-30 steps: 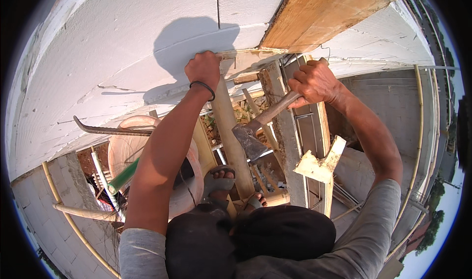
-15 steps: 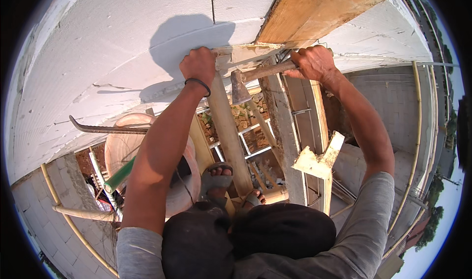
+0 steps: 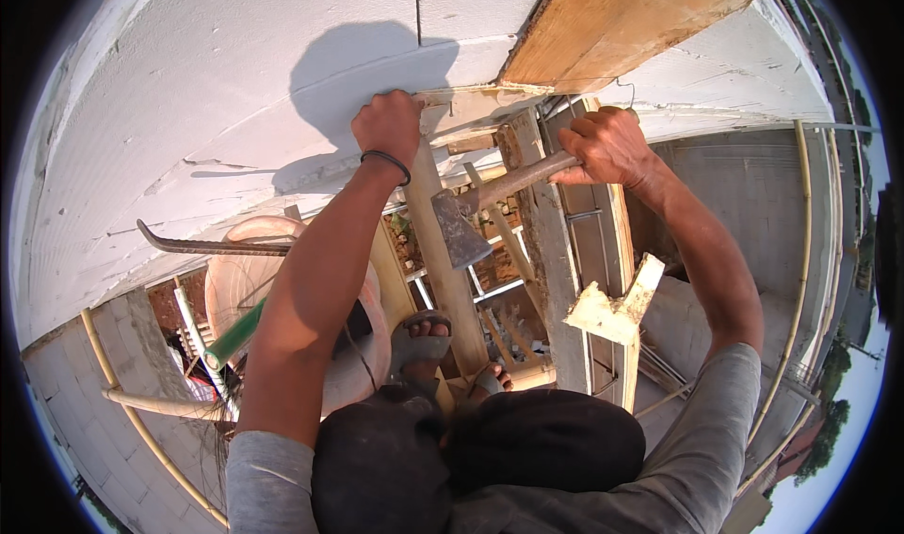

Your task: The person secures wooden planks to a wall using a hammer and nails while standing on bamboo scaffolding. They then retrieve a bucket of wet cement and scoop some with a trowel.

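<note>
My right hand (image 3: 607, 146) is closed round the wooden handle of a hatchet (image 3: 513, 184). Its dark, worn steel head (image 3: 460, 231) hangs over a round wooden post (image 3: 443, 261), blade downward. Against the white wall, my left hand (image 3: 388, 124) makes a fist at the left end of a pale wooden board (image 3: 471, 110) with a rough, splintered upper edge. Its fingertips are hidden from above. A nail seems to stick out of the board just right of that fist. The hatchet is apart from the board.
A wide plywood panel (image 3: 631, 25) leans at the top right. Beside my right arm, a broken pale piece of wood (image 3: 612, 303) sits on timber formwork. A bent steel bar (image 3: 207, 246) and a pinkish tub (image 3: 363, 364) are at left. Below my sandalled feet, gaps open between timbers.
The hatchet has swung down and toward me, away from the board, and my right hand has dropped slightly with it. My left hand keeps its place at the board.
</note>
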Demonstrator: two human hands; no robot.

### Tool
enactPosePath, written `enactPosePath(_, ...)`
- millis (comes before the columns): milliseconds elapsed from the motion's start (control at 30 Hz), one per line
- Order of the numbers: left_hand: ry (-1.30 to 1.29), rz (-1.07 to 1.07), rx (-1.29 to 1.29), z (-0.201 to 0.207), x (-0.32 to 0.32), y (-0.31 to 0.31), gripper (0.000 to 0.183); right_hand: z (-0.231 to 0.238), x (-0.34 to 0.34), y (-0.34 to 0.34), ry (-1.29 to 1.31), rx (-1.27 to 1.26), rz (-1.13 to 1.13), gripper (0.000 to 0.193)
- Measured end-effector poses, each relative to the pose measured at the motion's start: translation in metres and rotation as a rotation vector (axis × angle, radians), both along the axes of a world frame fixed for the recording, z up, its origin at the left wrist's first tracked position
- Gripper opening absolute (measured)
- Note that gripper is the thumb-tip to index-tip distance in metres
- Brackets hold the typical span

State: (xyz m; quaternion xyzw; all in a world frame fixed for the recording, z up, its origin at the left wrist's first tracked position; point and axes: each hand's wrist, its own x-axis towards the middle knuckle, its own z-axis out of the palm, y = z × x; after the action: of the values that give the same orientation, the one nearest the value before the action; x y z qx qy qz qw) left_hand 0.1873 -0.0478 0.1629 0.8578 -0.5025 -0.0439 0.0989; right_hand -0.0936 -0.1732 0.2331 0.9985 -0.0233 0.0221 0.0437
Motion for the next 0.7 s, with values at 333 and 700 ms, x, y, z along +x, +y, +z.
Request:
enactPosePath(333,-0.005,0.007,-0.028,-0.001,0.0,0.0,0.034,-0.018,0.004,-0.006,-0.021,0.066,-0.007,0.055)
enactPosePath(700,-0.015,0.004,-0.024,0.001,-0.001,0.0,0.034,-0.015,0.009,-0.01,-0.106,0.004,0.014,0.055)
